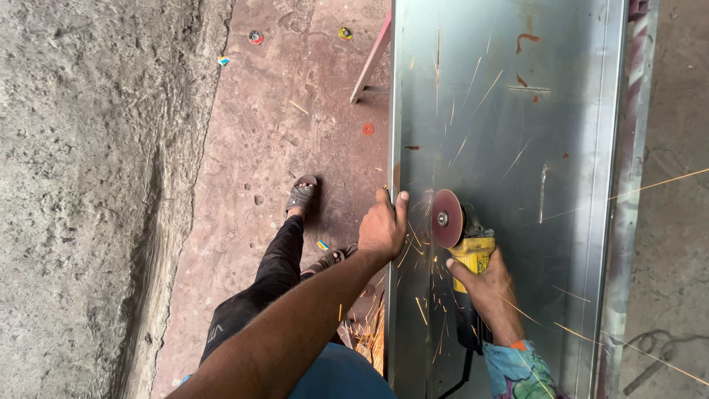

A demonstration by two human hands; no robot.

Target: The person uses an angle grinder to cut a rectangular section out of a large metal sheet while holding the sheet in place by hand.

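Rough concrete floor (88,185) at nine o'clock, smoother reddish floor (281,125) beside it, scattered with small discs and scraps. Filling twelve to six o'clock on the right: long grey metal sheet (509,133) with folded edges, lying on a stand whose slanted red leg (371,59) shows at eleven.

Gripping the sheet's near edge at centre: left hand (382,227), fingers curled over the fold, thumb on top. Just beside it at three o'clock: right hand (487,292), clenched around the body of a yellow angle grinder (467,251); reddish disc (446,218) upright, meeting the sheet close to the left thumb; sparks (413,303) flying toward six and out to three.

Judged for doing this well: keep the bracing thumb well apart from the disc, hold the disc steady along one line, press lightly, keep the black cord (459,377) behind the tool, away from the sparks. Sandalled feet (303,193) at nine, near the spark fall.

Containers: none visible.
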